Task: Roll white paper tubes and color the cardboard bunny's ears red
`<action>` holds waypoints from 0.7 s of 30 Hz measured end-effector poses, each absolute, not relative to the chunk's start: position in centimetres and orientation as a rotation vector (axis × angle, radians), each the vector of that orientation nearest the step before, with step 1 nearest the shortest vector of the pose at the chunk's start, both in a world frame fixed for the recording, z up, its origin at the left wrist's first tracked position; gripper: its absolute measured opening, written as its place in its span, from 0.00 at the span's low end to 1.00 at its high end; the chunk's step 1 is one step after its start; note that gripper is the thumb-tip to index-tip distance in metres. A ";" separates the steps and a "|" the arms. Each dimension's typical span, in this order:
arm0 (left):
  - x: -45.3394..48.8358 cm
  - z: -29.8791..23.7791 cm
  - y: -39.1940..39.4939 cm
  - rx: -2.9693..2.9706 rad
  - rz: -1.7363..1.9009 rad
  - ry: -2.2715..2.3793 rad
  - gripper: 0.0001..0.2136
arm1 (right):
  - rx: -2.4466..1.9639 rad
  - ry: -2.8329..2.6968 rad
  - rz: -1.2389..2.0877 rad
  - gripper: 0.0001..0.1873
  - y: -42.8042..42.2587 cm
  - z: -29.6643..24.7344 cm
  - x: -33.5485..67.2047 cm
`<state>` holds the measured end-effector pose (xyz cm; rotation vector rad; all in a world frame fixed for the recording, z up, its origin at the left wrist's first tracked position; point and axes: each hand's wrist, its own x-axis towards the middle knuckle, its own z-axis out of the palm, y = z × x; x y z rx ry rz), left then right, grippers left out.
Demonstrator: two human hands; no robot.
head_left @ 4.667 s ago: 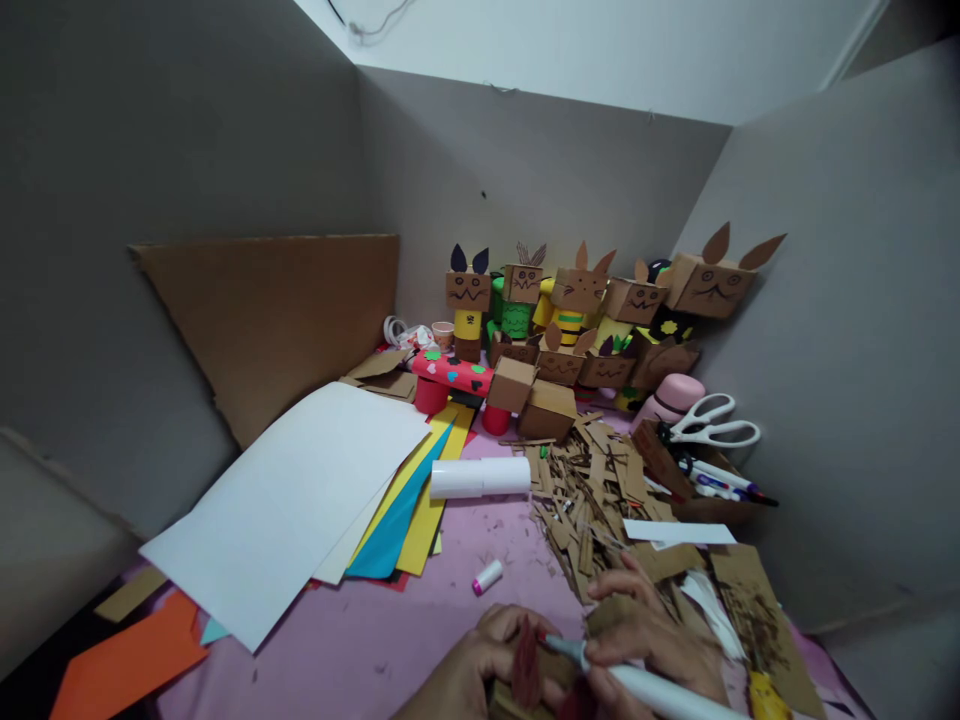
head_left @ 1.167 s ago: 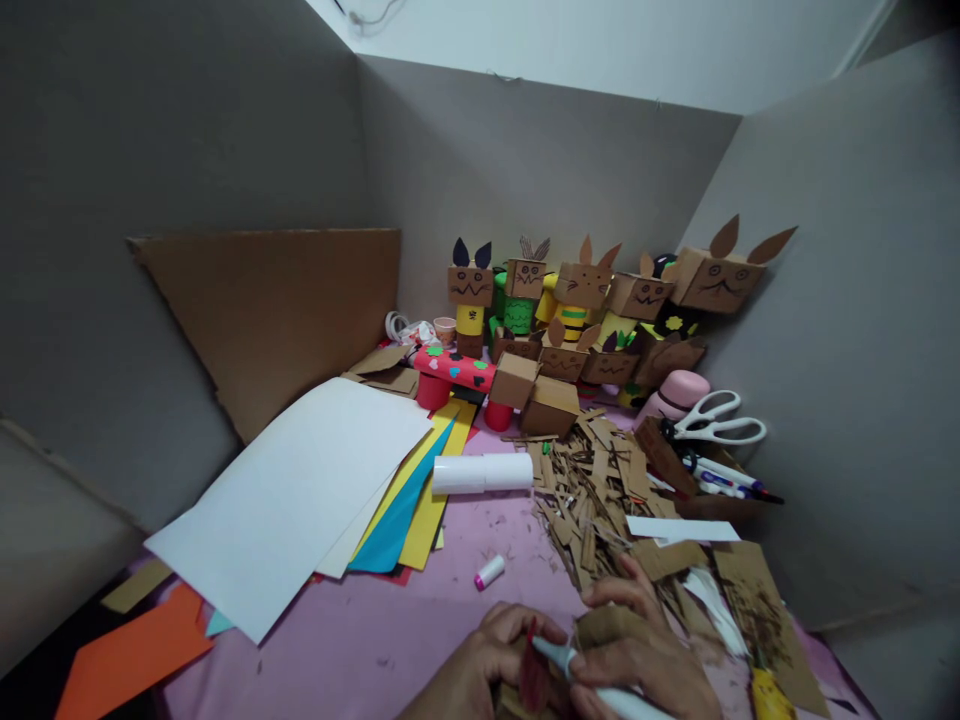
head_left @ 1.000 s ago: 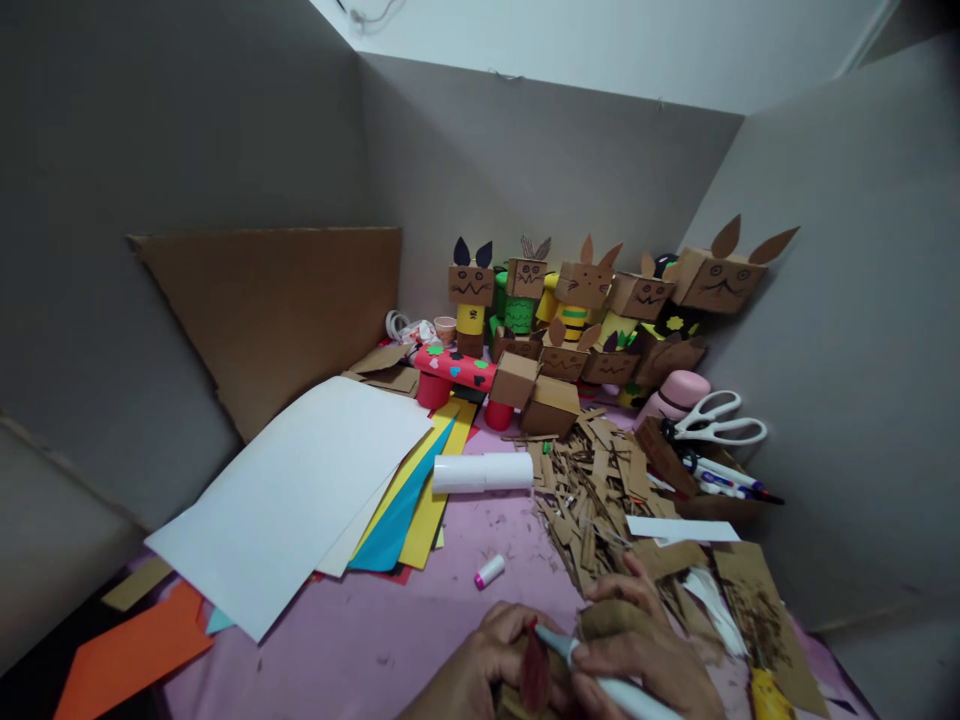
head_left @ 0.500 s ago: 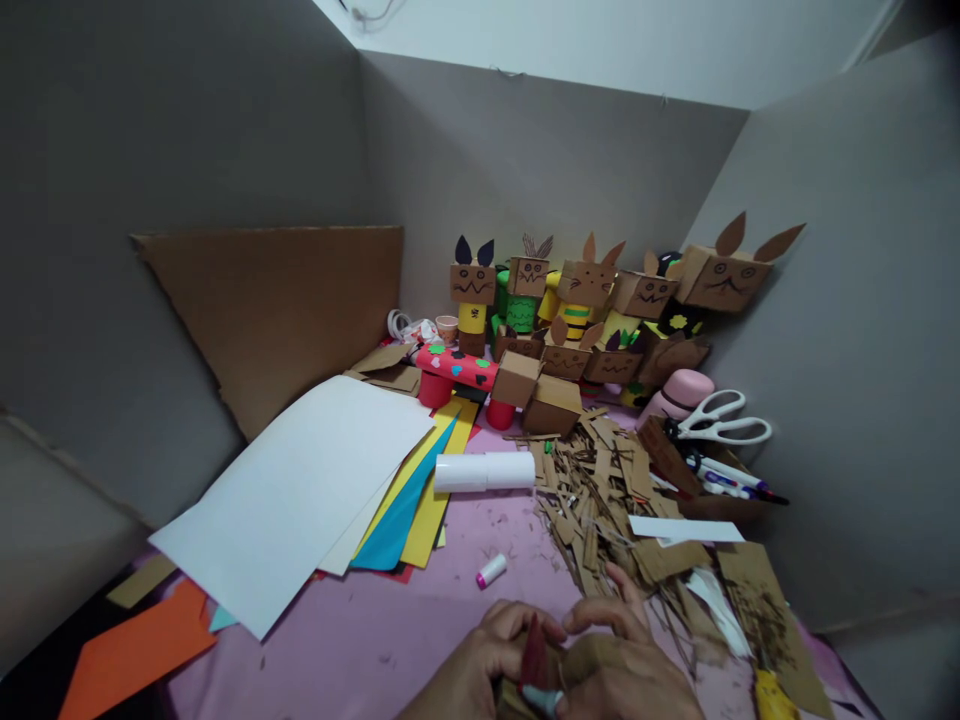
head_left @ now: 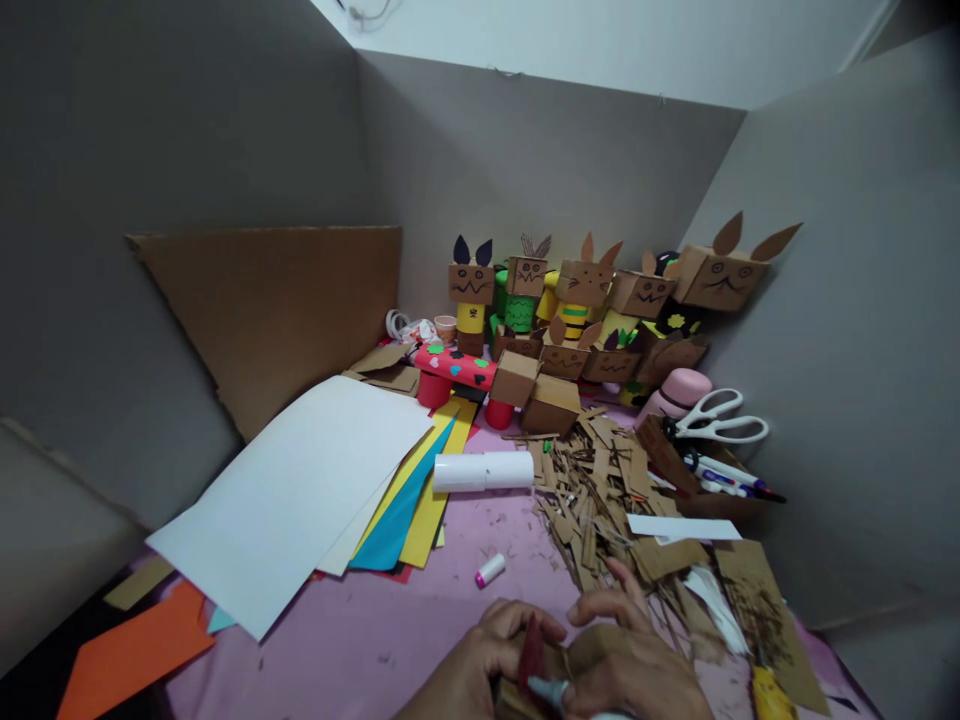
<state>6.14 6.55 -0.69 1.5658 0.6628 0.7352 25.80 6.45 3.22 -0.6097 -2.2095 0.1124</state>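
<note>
Low in the head view, my left hand point(head_left: 476, 660) is closed on a small brown cardboard piece point(head_left: 514, 700). A pointed dark red ear-shaped piece point(head_left: 531, 645) stands up from it by my left fingers. My right hand point(head_left: 630, 655) grips a glue tube, mostly hidden under the palm. Its pale tapered nozzle point(head_left: 550, 690) points left at the base of the red piece. Another part of the cardboard point(head_left: 592, 645) shows between my hands. A white cap with a pink end point(head_left: 491, 571) lies on the cloth in front of them.
Cardboard scraps point(head_left: 592, 500) are heaped at the right, beside white-handled scissors point(head_left: 716, 418) and a box of pens point(head_left: 731, 505). A white paper roll point(head_left: 484, 471) lies mid-table. White sheets point(head_left: 300, 490) cover coloured paper at left. Cardboard animal figures point(head_left: 585, 285) stand at the back.
My right hand has shifted slightly and the nozzle has tilted, its tip now higher against the red piece. My left hand keeps its hold. The rest of the table looks the same.
</note>
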 end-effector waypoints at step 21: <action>5.8 -0.1 6.5 1.537 0.670 0.648 0.09 | -0.763 -2.039 0.355 0.06 6.1 3.4 27.1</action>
